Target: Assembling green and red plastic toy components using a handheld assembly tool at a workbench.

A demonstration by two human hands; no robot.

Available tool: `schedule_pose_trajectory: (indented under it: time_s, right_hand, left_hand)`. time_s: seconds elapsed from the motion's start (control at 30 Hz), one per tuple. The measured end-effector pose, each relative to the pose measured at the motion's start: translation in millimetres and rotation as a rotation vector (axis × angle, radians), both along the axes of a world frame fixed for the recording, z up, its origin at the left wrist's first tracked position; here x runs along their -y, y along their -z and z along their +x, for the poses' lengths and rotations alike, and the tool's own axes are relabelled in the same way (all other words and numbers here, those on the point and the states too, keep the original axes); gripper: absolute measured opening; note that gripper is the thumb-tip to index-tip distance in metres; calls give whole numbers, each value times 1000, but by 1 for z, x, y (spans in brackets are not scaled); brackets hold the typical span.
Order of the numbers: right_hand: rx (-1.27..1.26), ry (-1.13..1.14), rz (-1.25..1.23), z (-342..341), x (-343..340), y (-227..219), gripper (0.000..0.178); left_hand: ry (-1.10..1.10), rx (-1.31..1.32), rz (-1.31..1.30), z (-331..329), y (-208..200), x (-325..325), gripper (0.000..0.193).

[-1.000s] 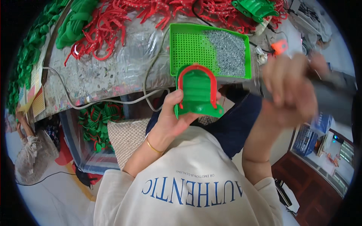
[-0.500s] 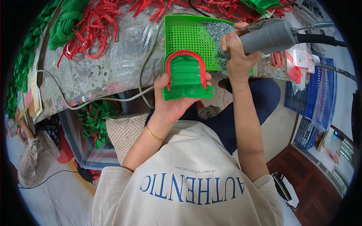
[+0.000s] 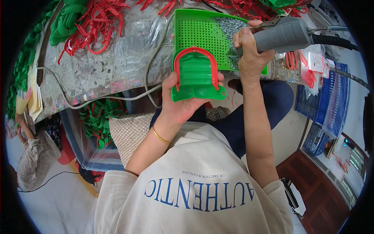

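Observation:
My left hand is wrapped around a green plastic scoop-shaped shell, its thumb on the left side and fingers behind. A red arched handle lies along the shell's rim, its two ends near the lower corners. My right hand grips a grey electric screwdriver, thumb and fingers around its front end. The driver's tip is hidden by the fingers. Both sit over a bright green perforated tray, which holds a heap of small silver screws on its right side.
Red handles and green shells pile up along the back of the worktable. A grey cable crosses it. At lower left, a blue-framed bin holds finished-looking green-and-red pieces. Another person's sleeve shows far left; blue crates stand right.
Both hands, with the shell and the screwdriver, appear slightly shifted right and up. The tray and table shift in the view too. Both grips stay the same.

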State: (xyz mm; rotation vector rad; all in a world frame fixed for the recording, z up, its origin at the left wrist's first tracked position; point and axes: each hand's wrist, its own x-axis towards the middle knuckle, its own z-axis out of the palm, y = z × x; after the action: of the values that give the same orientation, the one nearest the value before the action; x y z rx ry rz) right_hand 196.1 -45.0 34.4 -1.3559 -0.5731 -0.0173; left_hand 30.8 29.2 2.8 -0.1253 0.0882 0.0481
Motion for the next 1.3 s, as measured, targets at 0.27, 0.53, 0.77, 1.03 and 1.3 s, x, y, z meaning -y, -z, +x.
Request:
schedule_pose_trajectory:
  time_s: [0.27,0.53,0.77,1.03,1.3]
  right_hand:
    - [46,-19,30,-2,2,-21,23]
    - [-97,-345,298,-57,-15,-94,27]
    - [-326,-259,188,-100,-27,-97,43]
    - [-345,-227,149,-104,-27,-97,41]
    - [-398,-239,138,-113,-27,-96,41]
  left_hand:
    - [-7,10,116,0,3,0,73]
    - [14,43,107,1,3,2,66]
    - [8,-56,96,-7,-4,12,64]
    - [29,-75,131,-6,-5,14,66]
    - [28,-77,173,-12,-16,14,66]
